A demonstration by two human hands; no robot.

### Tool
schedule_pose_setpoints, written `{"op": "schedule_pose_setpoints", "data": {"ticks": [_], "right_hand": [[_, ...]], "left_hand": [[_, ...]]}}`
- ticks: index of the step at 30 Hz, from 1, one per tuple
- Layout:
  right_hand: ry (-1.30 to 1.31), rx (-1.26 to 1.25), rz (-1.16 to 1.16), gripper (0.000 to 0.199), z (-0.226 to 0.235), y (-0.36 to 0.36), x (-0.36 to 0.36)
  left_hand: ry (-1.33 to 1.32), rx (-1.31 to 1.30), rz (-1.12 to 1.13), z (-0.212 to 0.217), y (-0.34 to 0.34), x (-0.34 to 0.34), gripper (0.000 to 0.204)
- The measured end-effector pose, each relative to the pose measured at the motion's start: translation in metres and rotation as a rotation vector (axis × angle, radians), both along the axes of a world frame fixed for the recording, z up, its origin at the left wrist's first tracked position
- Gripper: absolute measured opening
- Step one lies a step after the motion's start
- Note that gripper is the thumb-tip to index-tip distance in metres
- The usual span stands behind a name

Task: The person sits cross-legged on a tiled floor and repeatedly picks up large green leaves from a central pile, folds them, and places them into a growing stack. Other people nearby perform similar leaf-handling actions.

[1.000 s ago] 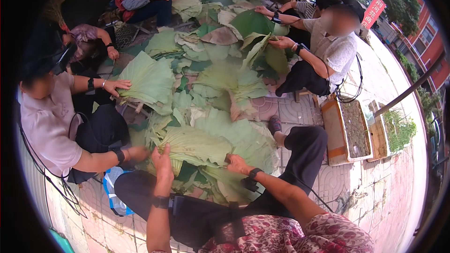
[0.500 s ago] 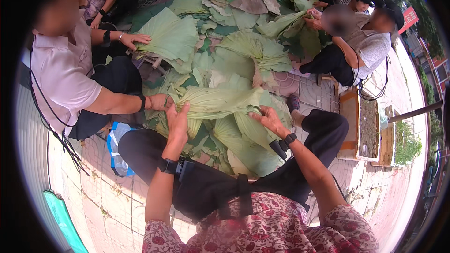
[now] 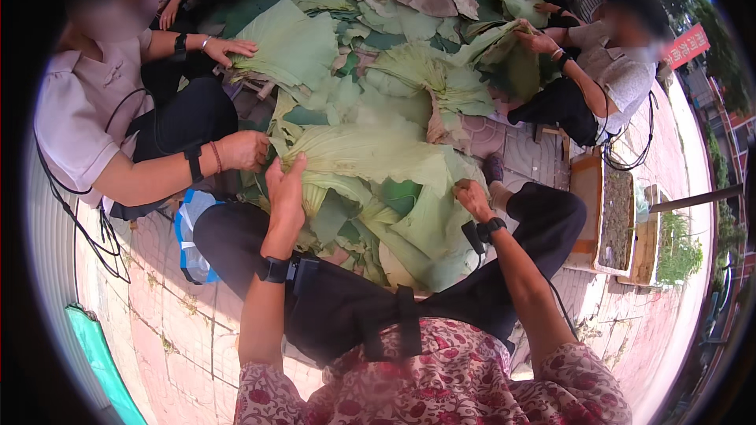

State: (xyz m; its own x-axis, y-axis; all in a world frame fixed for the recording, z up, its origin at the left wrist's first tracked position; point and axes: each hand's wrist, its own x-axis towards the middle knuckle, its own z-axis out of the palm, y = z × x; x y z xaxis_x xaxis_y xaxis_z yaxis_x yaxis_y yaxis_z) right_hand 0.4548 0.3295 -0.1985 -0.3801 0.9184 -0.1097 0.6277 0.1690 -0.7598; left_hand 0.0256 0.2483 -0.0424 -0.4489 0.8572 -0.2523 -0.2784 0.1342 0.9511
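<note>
A large pale-green lotus leaf (image 3: pixel 366 156) spans the gap between my hands, its veined surface partly spread. My left hand (image 3: pixel 285 195) pinches its gathered left end, with the thumb pointing up. On the right, my right hand (image 3: pixel 474 200) has its fingers closed on the leaf's edge. Below the held leaf lie more lotus leaves (image 3: pixel 429 236), folded and overlapping between my knees. Close to my left hand, a co-worker's hand (image 3: pixel 246 150) is at the leaf pile; what its fingers hold is hard to make out.
Heaped lotus leaves (image 3: pixel 386 20) stretch away ahead. The left co-worker's other hand rests on a fanned leaf stack (image 3: pixel 287 51). Another person at right handles leaves (image 3: pixel 504 47). A blue-and-white bag (image 3: pixel 191 236) stands by my left knee; planter boxes (image 3: pixel 614 220) stand at right.
My hands have moved apart, the right one outward, and the leaf between them is spread wider. The left co-worker's near hand has drawn back to the left.
</note>
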Motion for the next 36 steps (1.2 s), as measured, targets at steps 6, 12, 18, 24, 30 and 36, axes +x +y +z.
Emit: {"op": "schedule_pose_setpoints", "data": {"ticks": [6,12,18,24,30,36], "right_hand": [[0.104,-0.249,-0.271,0.054,-0.02,-0.027,-0.03],[-0.361,-0.144,-0.564,0.067,-0.027,-0.024,-0.085],[-0.335,-0.151,-0.593,0.044,-0.022,-0.017,-0.064],[0.608,-0.017,-0.217,0.022,-0.027,-0.003,0.024],[1.195,-0.739,-0.377,0.033,0.047,-0.001,-0.009],[0.997,-0.493,-0.175,0.055,0.154,-0.036,-0.098]], "left_hand": [[0.135,-0.095,0.104,-0.023,-0.011,-0.021,0.061],[0.089,-0.08,0.052,-0.014,-0.009,-0.007,0.06],[0.144,-0.028,0.088,-0.017,-0.017,-0.008,0.041],[0.2,0.125,-0.106,0.009,-0.003,0.024,0.035],[0.318,0.099,-0.27,-0.023,-0.007,0.031,0.033],[0.205,0.091,-0.514,-0.019,-0.015,0.052,0.038]]}}
